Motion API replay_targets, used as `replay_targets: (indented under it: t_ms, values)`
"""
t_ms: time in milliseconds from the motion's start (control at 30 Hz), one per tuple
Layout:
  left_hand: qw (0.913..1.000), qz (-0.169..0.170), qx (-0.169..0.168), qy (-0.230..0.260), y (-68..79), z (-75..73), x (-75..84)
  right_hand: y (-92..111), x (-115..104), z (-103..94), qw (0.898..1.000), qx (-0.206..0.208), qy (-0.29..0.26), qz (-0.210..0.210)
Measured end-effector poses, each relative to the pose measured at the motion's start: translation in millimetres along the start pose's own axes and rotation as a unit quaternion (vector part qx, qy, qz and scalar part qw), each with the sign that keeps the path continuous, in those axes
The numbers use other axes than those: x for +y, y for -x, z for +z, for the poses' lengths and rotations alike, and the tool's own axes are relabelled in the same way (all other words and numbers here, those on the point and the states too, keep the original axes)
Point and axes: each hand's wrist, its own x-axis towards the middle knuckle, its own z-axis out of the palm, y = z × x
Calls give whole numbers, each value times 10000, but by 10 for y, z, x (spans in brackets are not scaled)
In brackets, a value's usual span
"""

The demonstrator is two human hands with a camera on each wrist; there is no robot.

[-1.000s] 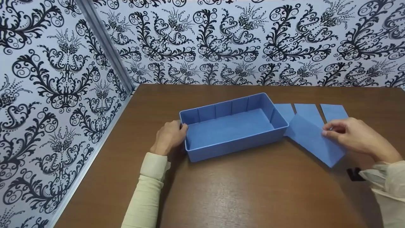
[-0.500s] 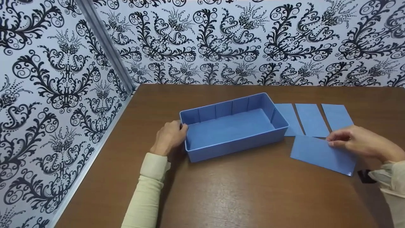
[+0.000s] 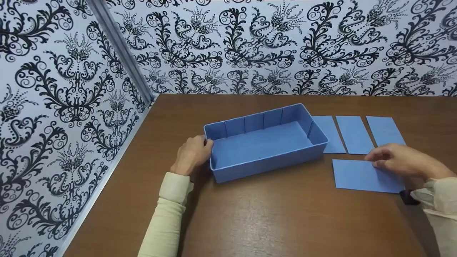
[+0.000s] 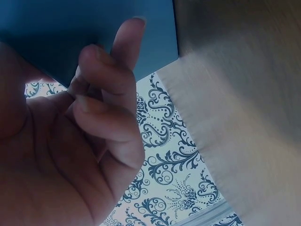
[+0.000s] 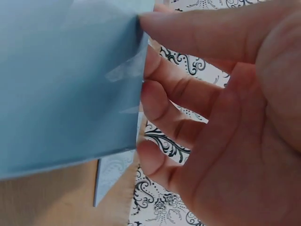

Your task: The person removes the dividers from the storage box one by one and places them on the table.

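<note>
A blue open-topped box [image 3: 271, 162] with slotted inner walls stands on the table, slightly turned. My left hand [image 3: 192, 153] grips its left end wall, thumb over the rim. In the left wrist view its fingers curl beside the dark blue wall [image 4: 157, 42]. To the right of the box, my right hand [image 3: 410, 162] pinches a flat blue rectangular panel [image 3: 360, 175] by its far long edge. Thumb and fingertips meet at that edge in the right wrist view, where the panel [image 5: 70, 94] fills the upper left.
Three similar blue panels, the left one [image 3: 330, 137], the middle one [image 3: 354, 135] and the right one [image 3: 385, 130], lie side by side behind the held panel. A small black object [image 3: 408, 197] shows by the right cuff. Patterned walls [image 3: 264, 46] border the brown table [image 3: 264, 217].
My right hand has drawn the panel toward me and to the right, off the three lying panels, and turned it from slanting to nearly crosswise. My left hand stays on the box.
</note>
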Motion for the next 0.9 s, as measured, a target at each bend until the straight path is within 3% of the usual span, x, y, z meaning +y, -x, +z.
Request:
replay_targets:
  t_ms: [433, 900]
  values:
    - [10000, -71, -38, -17, 2, 14, 17, -6, 89, 72, 9993, 366, 115, 25]
    - [10000, -57, -44, -49, -3, -1, -2, -36, 105, 128, 9988, 409, -178, 210]
